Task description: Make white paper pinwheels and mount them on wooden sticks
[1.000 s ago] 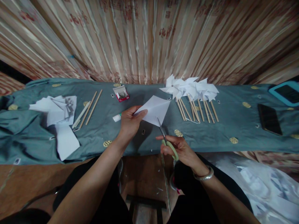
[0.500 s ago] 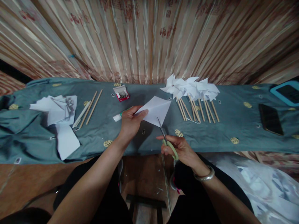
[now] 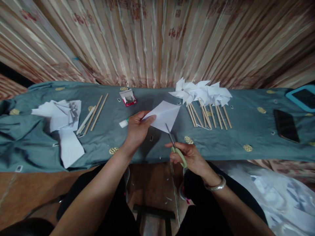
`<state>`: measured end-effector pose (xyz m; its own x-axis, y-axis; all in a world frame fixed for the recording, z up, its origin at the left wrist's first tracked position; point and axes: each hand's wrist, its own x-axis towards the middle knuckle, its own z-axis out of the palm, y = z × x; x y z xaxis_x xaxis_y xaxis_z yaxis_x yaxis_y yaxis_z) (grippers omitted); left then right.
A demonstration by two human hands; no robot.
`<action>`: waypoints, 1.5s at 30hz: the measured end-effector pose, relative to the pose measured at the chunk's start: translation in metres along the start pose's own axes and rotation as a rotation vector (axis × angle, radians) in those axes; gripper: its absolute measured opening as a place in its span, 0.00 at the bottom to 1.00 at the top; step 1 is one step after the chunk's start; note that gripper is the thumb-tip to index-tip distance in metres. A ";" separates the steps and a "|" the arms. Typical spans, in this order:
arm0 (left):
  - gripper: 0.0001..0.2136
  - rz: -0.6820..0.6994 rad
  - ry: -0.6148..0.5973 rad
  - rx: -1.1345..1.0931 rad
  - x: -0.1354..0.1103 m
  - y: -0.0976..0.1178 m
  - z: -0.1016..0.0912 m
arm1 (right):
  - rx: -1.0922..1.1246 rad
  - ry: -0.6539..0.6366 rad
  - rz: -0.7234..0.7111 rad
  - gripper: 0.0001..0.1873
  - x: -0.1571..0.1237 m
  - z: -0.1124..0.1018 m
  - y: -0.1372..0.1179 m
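My left hand pinches a white sheet of paper by its left corner, thumb on top, holding it above the cloth. In my right hand is a pair of scissors with light green handles, my fingers in the loops. The scissor blades point up at the paper's lower corner and overlap it. Partly hidden behind my left hand lies a white tube with a green band. Beyond the paper to the right are several white paper pinwheels on wooden sticks.
A small red and white box of metal pins stands at the back. To the left lie loose wooden sticks and a stack of paper sheets. A phone and a blue-framed device are at the right. Plastic bags sit below.
Almost nothing differs. My hands, the paper and the scissors keep nearly the same position, and the view has shifted very slightly.
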<state>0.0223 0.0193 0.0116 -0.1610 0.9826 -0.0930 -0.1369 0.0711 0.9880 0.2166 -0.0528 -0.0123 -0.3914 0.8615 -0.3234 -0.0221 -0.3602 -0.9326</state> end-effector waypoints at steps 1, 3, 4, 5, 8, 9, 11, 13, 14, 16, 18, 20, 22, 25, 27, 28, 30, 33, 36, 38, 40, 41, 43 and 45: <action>0.08 0.003 0.003 0.002 0.000 0.000 0.000 | -0.002 0.000 0.001 0.25 0.000 0.000 0.000; 0.08 0.009 0.006 0.003 0.000 0.000 0.000 | -0.002 0.006 0.007 0.26 0.000 0.001 0.000; 0.08 0.010 0.007 0.001 0.000 0.000 0.000 | -0.003 0.008 0.010 0.27 0.000 0.001 0.000; 0.08 0.007 0.003 -0.002 0.000 -0.001 0.000 | -0.004 0.011 0.012 0.27 0.000 0.002 0.000; 0.08 -0.010 -0.019 -0.022 -0.001 -0.001 0.002 | -0.016 0.017 -0.003 0.26 -0.001 0.002 0.001; 0.08 -0.017 -0.032 -0.030 -0.001 -0.001 0.002 | -0.020 0.018 -0.009 0.26 -0.001 0.002 0.001; 0.08 -0.027 -0.057 -0.041 -0.003 -0.001 0.004 | -0.026 0.024 -0.016 0.27 -0.002 0.001 0.002; 0.08 -0.029 -0.072 -0.044 -0.004 0.000 0.005 | -0.032 0.029 -0.016 0.27 -0.002 0.001 0.001; 0.08 -0.028 -0.073 -0.043 -0.004 0.000 0.005 | -0.034 0.030 -0.015 0.27 -0.002 0.001 0.001; 0.08 -0.020 -0.067 -0.042 -0.004 -0.001 0.005 | -0.030 0.025 -0.010 0.26 -0.002 0.001 0.000; 0.08 -0.015 -0.062 -0.043 -0.004 -0.002 0.005 | -0.013 0.026 -0.002 0.25 -0.002 0.001 -0.001; 0.08 -0.016 -0.063 -0.050 -0.003 -0.003 0.005 | 0.011 0.037 0.012 0.25 -0.001 0.001 0.000; 0.09 -0.019 -0.062 -0.058 -0.003 -0.003 0.005 | 0.033 0.045 0.027 0.25 0.000 0.001 0.002; 0.09 -0.020 -0.056 -0.059 -0.003 -0.003 0.005 | 0.046 0.049 0.034 0.25 0.000 0.001 0.004; 0.08 -0.019 -0.056 -0.056 -0.003 -0.003 0.006 | 0.035 0.046 0.032 0.25 0.000 0.002 0.004; 0.08 -0.020 -0.058 -0.054 -0.003 -0.003 0.006 | 0.025 0.044 0.030 0.25 0.000 0.002 0.003; 0.08 -0.024 -0.065 -0.048 -0.003 -0.003 0.006 | 0.008 0.043 0.029 0.25 -0.001 0.003 0.001; 0.07 -0.030 -0.076 -0.030 -0.004 -0.004 0.006 | -0.007 0.060 0.024 0.26 -0.001 0.004 -0.001; 0.07 -0.035 -0.088 -0.027 -0.004 -0.005 0.007 | -0.026 0.066 0.012 0.26 -0.001 0.004 -0.002; 0.07 -0.039 -0.093 -0.029 -0.005 -0.005 0.007 | -0.037 0.064 0.008 0.26 -0.001 0.003 -0.001; 0.08 -0.042 -0.093 -0.028 -0.005 -0.005 0.007 | -0.040 0.063 0.009 0.25 -0.001 0.002 0.000; 0.08 -0.044 -0.092 -0.028 -0.005 -0.005 0.008 | -0.038 0.064 0.010 0.25 -0.001 0.002 0.001; 0.08 -0.048 -0.092 -0.035 -0.005 -0.004 0.008 | -0.030 0.068 0.014 0.24 -0.001 0.002 0.001; 0.08 -0.047 -0.090 -0.038 -0.005 -0.004 0.008 | -0.023 0.072 0.015 0.24 -0.001 0.003 0.000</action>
<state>0.0312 0.0154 0.0088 -0.0653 0.9898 -0.1264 -0.1796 0.1129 0.9772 0.2142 -0.0545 -0.0117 -0.3239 0.8802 -0.3470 0.0046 -0.3653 -0.9309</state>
